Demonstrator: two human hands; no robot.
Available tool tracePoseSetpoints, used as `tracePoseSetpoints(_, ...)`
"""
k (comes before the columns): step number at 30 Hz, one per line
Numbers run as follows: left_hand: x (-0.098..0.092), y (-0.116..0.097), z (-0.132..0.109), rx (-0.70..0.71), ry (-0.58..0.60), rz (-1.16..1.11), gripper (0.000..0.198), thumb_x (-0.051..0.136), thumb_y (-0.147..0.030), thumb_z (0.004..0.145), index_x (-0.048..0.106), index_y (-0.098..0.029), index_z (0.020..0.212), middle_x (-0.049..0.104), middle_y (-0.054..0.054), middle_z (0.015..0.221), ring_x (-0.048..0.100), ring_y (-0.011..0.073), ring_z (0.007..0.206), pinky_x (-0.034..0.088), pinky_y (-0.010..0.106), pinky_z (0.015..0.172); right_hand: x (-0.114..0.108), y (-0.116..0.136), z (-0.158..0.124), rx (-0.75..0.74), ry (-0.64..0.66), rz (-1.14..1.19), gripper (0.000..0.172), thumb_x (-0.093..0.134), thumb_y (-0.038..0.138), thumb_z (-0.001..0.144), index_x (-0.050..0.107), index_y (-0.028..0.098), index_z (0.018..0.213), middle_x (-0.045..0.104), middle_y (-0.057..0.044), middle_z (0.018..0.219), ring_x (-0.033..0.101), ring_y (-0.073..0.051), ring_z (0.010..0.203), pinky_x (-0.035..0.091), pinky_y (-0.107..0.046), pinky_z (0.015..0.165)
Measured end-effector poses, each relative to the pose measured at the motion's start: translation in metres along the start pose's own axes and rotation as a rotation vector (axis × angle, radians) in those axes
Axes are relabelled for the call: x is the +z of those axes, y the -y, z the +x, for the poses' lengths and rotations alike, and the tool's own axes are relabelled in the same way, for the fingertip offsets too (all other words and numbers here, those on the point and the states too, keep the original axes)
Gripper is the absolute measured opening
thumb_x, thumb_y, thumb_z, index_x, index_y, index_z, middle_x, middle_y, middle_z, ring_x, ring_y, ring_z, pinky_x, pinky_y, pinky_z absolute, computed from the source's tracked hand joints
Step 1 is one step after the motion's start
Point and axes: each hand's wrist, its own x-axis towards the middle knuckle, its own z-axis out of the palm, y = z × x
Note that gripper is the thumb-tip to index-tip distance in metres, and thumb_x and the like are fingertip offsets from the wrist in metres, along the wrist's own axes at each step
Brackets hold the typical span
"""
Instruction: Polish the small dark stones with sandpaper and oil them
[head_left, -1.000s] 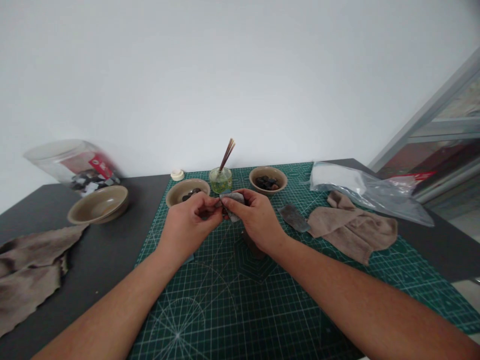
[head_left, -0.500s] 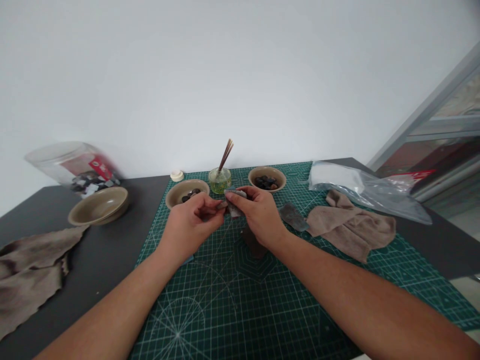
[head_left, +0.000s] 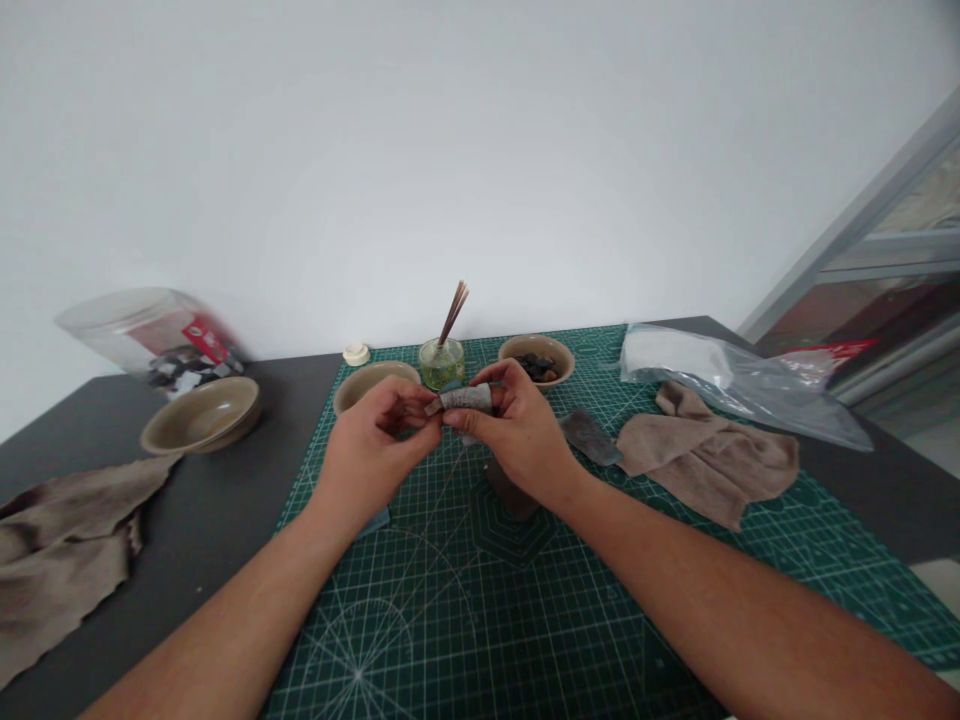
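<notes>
My left hand (head_left: 375,437) and my right hand (head_left: 517,432) meet above the green cutting mat (head_left: 480,600). Between their fingertips is a small grey folded piece (head_left: 466,400), like sandpaper or cloth, pinched mostly by my right thumb and fingers. My left fingers are curled and pressed against its left end; what they hold under it is hidden. A dark object (head_left: 508,492) lies on the mat just below my right wrist. Behind the hands stand a tan bowl (head_left: 367,380), a green glass jar with sticks (head_left: 442,360) and a tan bowl of dark stones (head_left: 537,359).
A brown cloth (head_left: 712,455) and a dark grey piece (head_left: 591,436) lie right of the hands, with a clear plastic bag (head_left: 720,380) behind. On the dark table at left sit stacked tan bowls (head_left: 201,415), a tipped clear jar (head_left: 154,335), another brown cloth (head_left: 60,540) and a small white cap (head_left: 356,352).
Both hands have lifted slightly and turned the grey piece so it lies flatter between the fingertips. Nothing else on the table has moved.
</notes>
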Motion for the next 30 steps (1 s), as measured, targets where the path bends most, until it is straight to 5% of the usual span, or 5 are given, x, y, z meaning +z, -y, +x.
tracePoseSetpoints(5,0.000,0.003,-0.002,0.021,-0.015,-0.030,0.013,0.069,-0.024,0.074,0.064,-0.019,0.084,0.068,0.000,0.074,0.065,0.0130,0.065,0.054,0.025,0.062,-0.001,0.007,-0.003,-0.106,-0.052,-0.121,0.019,0.079,0.034,0.075,0.066,0.021,0.078,0.073,-0.003,0.094,0.068,-0.019,0.088,0.053,-0.035,0.080)
tracePoseSetpoints(9,0.001,0.002,-0.001,0.097,-0.053,-0.009,0.012,0.071,-0.027,0.075,0.067,-0.019,0.084,0.068,0.002,0.087,0.064,0.0133,0.072,0.055,0.027,0.067,-0.004,0.013,-0.004,-0.311,-0.124,-0.406,0.008,0.077,0.032,0.079,0.077,0.028,0.086,0.071,-0.003,0.096,0.066,-0.020,0.093,0.052,-0.036,0.085)
tracePoseSetpoints(20,-0.001,0.004,-0.003,0.028,-0.059,0.014,0.010,0.072,-0.025,0.074,0.067,-0.018,0.080,0.067,-0.002,0.068,0.062,0.0116,0.060,0.050,0.022,0.057,-0.006,0.013,-0.004,-0.726,0.154,-0.878,0.036,0.053,0.012,0.093,0.068,0.024,0.123,0.071,-0.002,0.122,0.066,-0.017,0.102,0.056,-0.035,0.093)
tracePoseSetpoints(25,0.000,0.003,-0.005,0.117,-0.126,0.005,0.011,0.070,-0.021,0.074,0.064,-0.018,0.066,0.062,-0.004,0.060,0.055,0.0092,0.054,0.045,0.020,0.051,-0.006,0.019,-0.007,-0.898,0.192,-1.017,0.033,0.048,0.013,0.096,0.067,0.017,0.123,0.069,-0.006,0.126,0.063,-0.015,0.118,0.051,-0.031,0.104)
tracePoseSetpoints(30,0.002,0.003,-0.006,0.148,-0.121,-0.019,0.010,0.070,-0.021,0.075,0.064,-0.019,0.067,0.063,-0.005,0.062,0.056,0.0090,0.055,0.046,0.020,0.053,-0.003,0.020,-0.009,-0.889,0.145,-1.060,0.030,0.046,0.013,0.097,0.068,0.015,0.117,0.068,-0.009,0.126,0.064,-0.015,0.117,0.052,-0.029,0.103)
